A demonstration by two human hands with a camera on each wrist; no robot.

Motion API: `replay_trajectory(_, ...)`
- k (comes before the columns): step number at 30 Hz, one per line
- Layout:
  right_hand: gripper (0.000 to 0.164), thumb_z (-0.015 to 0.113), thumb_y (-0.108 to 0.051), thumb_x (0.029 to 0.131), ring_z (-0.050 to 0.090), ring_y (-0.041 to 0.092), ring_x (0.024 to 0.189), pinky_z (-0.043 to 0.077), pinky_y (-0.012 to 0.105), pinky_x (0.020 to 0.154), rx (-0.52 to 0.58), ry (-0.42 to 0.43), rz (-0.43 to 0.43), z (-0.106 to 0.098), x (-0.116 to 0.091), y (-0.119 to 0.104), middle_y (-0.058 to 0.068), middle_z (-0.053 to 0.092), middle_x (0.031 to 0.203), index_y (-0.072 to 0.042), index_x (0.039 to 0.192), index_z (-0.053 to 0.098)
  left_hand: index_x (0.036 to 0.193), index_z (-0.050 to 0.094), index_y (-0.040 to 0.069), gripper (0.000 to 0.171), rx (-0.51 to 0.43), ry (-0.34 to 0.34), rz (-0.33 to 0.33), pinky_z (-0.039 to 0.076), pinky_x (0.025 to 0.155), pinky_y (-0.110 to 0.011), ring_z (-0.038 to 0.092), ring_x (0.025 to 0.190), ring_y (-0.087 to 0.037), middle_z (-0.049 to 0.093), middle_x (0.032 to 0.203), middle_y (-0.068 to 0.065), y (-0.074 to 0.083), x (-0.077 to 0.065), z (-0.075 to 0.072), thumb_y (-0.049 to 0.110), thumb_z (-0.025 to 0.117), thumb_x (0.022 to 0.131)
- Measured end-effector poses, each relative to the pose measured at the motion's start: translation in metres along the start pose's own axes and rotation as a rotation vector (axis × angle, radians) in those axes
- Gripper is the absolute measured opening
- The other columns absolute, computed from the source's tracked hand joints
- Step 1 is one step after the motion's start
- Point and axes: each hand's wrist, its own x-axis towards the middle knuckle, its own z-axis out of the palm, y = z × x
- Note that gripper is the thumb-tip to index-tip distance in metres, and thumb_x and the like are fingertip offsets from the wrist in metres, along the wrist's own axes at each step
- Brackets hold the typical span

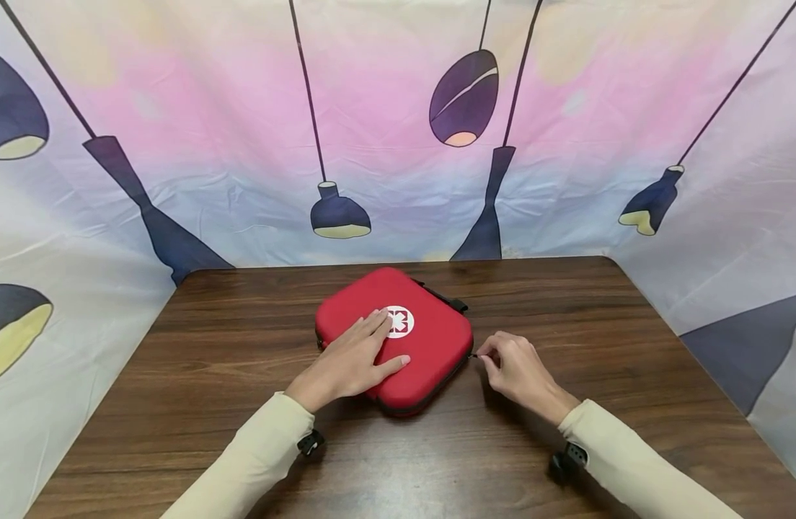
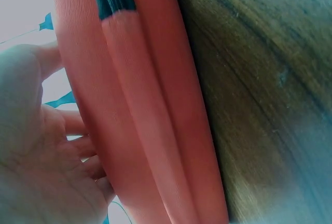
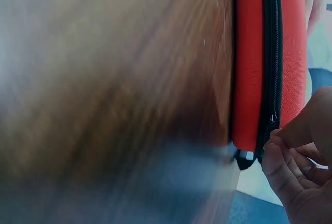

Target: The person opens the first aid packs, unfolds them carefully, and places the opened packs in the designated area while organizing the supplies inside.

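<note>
Pinching: right hand, grip narrow, thumb and fingertips holding the small black zip pull beside the near right edge of the case.
Bracing: left hand, grip wide, fingers extended across the top of the case, nothing grasped.
Case: one, red, rounded corners; lying flat on the wood-grain table, turned cornerwise, between the two hands.
Emblem: white, round, on the top face; left fingertips at its edge.
Zip: black, set along the side wall; direction of travel cannot be told.
Carry strap: black, on the far right side.
Pulling, advised: keep the pull level with the zip and in line with it, neither lifted nor drawn outward; slow at rounded corners, where it could bind.
Steadying, advised: palm pressure light, enough to stop the case swivelling without squeezing the zip out of line.
</note>
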Motion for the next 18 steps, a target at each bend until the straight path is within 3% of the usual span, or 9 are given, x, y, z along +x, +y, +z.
replay_trajectory(18, 0.007, 0.066, 0.0, 0.077, 0.062, 0.019, 0.067, 0.051, 0.034, 0.059, -0.037, -0.042, 0.059, 0.006, 0.049, 0.036, 0.005, 0.065, 0.076, -0.004, 0.078, 0.07, 0.147, 0.032, 0.007, 0.078, 0.005, -0.006, -0.016, 0.021, 0.115, -0.038, 0.019, 0.143, -0.023, 0.023, 0.155, -0.006, 0.004, -0.002, -0.001, 0.056, 0.051, 0.09)
